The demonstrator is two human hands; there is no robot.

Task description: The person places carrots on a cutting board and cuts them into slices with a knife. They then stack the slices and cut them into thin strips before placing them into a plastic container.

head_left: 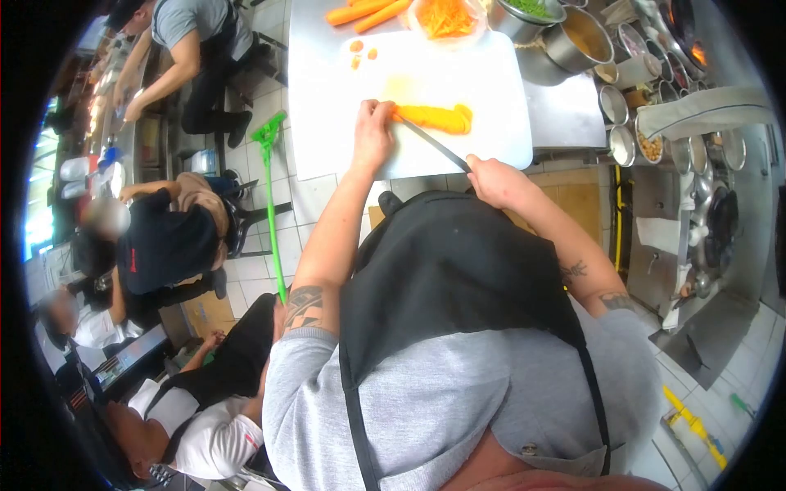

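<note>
On a white cutting board [503,123] lies a row of thin orange carrot slices [438,119], fanned out to the right. My left hand [374,139] has its fingers curled down on the left end of the carrot. My right hand [497,182] is wrapped round the handle of a kitchen knife [435,145]. The knife's blade points up and left, its tip at the carrot beside my left fingertips. A few small carrot ends [356,54] lie near the board's upper left.
Whole carrots [360,11] and a bowl of shredded carrot [443,18] are at the back. Metal pots [578,41] stand to the right, near a stove with flame [697,54]. A green-handled broom [268,139] leans left. Several people work or sit on the left.
</note>
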